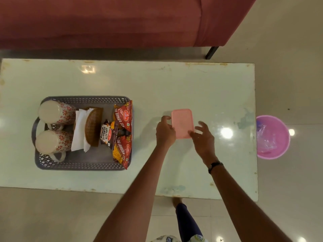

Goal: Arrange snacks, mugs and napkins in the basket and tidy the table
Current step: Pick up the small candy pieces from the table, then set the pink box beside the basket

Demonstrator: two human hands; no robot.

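A grey perforated basket (82, 165) stands on the left half of the pale table (201, 84). Inside it lie two flowered mugs (56, 113) (52, 142) on their sides, white napkins (79, 130) in a brown wicker holder (92, 127), a salted peanuts packet (105, 135) and red snack packets (122, 130). A pink lidded box (182, 122) rests on the table to the right of the basket. My left hand (165, 132) grips the box's left edge. My right hand (203, 138) touches its lower right corner with fingers spread.
A red sofa (113, 21) runs along the far side of the table. A pink bin (272, 137) with clear plastic wrap in it stands on the floor past the table's right edge. My leg (187, 222) is at the near edge.
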